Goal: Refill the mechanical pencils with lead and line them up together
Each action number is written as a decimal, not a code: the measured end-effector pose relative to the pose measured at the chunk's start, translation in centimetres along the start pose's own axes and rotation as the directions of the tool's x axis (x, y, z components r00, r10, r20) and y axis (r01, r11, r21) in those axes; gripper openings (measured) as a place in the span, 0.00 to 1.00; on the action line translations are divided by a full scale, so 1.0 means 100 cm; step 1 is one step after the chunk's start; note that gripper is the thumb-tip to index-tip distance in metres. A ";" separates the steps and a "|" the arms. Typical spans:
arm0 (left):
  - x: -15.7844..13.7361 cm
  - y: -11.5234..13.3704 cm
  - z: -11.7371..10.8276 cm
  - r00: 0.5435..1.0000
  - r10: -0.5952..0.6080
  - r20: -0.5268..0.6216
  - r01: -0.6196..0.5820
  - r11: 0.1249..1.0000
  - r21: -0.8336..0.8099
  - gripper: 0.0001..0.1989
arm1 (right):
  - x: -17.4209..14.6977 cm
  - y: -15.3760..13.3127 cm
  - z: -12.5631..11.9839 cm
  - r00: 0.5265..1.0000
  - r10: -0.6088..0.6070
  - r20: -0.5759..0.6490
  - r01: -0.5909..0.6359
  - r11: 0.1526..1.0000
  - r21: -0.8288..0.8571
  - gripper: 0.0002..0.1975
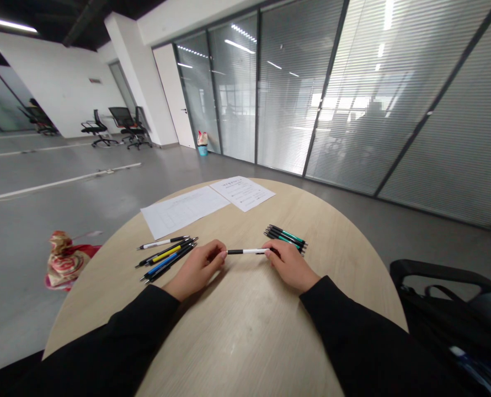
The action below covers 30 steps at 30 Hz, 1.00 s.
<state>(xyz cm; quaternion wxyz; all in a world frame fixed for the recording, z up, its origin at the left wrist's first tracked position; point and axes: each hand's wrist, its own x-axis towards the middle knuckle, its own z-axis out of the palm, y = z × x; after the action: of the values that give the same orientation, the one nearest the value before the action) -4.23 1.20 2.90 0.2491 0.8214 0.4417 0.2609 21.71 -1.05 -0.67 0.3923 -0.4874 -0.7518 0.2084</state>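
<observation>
A black and white pen is held level between my two hands, over the near half of the round table. My left hand pinches its black end, and my right hand grips the white end with closed fingers. Just left of my left hand lies a loose group of pens: a white one, a yellow one and a blue one among several black ones. Beyond my right hand is a bunch of black and green pens, partly covered by that hand.
Two printed sheets, a left one and a right one, lie at the far side of the wooden table. A black chair stands close on the right. A red and gold bag is on the floor at left.
</observation>
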 end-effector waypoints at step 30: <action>0.002 -0.012 0.003 0.994 0.001 -0.106 0.018 0.985 0.174 0.07 | 0.002 0.003 -0.002 0.996 0.045 -0.076 -0.051 0.996 -0.072 0.08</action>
<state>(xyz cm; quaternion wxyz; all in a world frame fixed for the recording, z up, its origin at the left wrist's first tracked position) -4.66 1.89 1.91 0.1536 0.8233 0.4790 0.2630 21.99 -0.76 -0.73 0.3964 -0.5269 -0.7320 0.1717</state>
